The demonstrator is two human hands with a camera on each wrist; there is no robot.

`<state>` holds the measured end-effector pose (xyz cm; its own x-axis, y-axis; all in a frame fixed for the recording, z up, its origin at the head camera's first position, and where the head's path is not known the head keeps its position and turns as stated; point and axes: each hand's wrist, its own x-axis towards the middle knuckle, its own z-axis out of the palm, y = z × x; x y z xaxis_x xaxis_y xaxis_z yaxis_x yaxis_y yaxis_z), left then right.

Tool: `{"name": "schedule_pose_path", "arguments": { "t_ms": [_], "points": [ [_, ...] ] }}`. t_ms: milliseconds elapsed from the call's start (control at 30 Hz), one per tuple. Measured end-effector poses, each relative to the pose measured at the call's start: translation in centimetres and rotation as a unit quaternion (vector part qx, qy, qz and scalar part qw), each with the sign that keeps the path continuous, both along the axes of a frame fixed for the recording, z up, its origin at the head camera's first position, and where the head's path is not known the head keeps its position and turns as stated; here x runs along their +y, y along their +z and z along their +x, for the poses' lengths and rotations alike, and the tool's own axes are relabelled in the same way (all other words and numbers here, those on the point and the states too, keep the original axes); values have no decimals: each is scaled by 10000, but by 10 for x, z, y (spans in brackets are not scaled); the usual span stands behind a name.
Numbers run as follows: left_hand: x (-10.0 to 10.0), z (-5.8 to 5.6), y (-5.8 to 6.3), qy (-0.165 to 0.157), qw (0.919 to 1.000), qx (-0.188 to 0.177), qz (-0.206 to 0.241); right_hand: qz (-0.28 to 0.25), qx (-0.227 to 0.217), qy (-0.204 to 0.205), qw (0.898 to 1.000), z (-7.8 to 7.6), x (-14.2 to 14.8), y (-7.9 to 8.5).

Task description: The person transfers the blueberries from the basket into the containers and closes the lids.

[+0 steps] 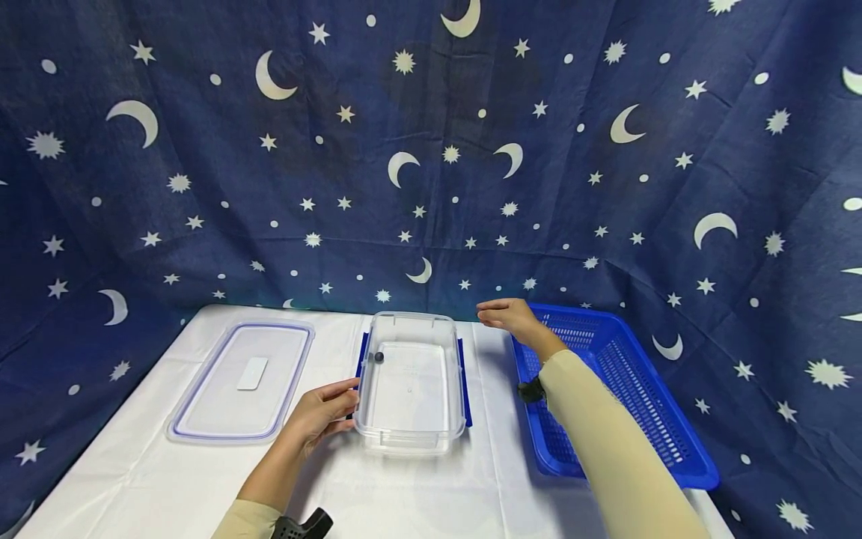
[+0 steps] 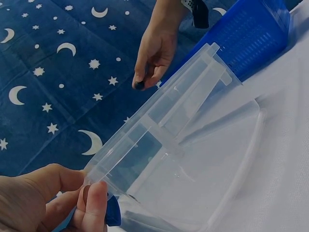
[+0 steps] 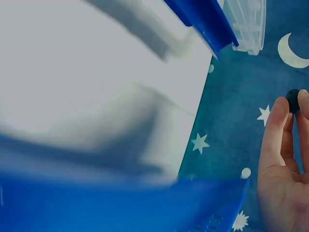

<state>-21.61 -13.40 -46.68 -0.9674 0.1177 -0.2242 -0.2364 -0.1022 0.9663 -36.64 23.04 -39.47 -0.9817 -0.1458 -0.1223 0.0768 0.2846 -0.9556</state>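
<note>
A clear plastic food container (image 1: 409,382) without its lid stands mid-table, a blue clip flap hanging on each side. My left hand (image 1: 323,412) grips its left wall near the flap; in the left wrist view the thumb and fingers (image 2: 96,200) pinch the rim. One small dark ball (image 1: 379,357) shows inside the container near its left wall. My right hand (image 1: 510,316) is raised between the container and the blue basket (image 1: 636,374). Between its thumb and fingertips it pinches another small dark ball (image 3: 292,100), also seen in the left wrist view.
The container's clear lid (image 1: 222,397), with a bluish seal and a white label (image 1: 252,373), lies flat on the left. The slotted basket stands on the right, partly hidden by my right forearm. A dark blue curtain (image 1: 431,209) with moons and stars hangs behind the white-covered table.
</note>
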Motion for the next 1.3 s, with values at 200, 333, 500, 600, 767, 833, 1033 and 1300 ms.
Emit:
{"name": "schedule_pose_path", "arguments": {
  "t_ms": [200,333,500,600,767,833,1033,1300],
  "points": [
    [1,0,2,51,9999,-87,-72,-44,-58,20,10000,0,-16,-2],
    [2,0,3,109,9998,-125,-119,-29,-144,-122,9998,2,-28,-3],
    [2,0,3,127,9997,-151,-152,-106,-221,-279,9993,0,-43,-5],
    [1,1,2,137,9997,-142,-145,-145,-311,-250,9991,-1,-54,-7],
    [1,1,0,108,9998,-97,-119,-74,-278,-184,9994,-2,-67,-11],
    [1,2,0,99,9999,-92,-87,-253,-130,-65,9996,-5,-68,-14],
    [1,1,0,80,9999,-100,-38,-323,-318,-177,9988,-2,-78,-10],
    [1,1,1,60,9999,-120,16,-343,-233,-164,9990,-2,-88,-8]
  ]
}}
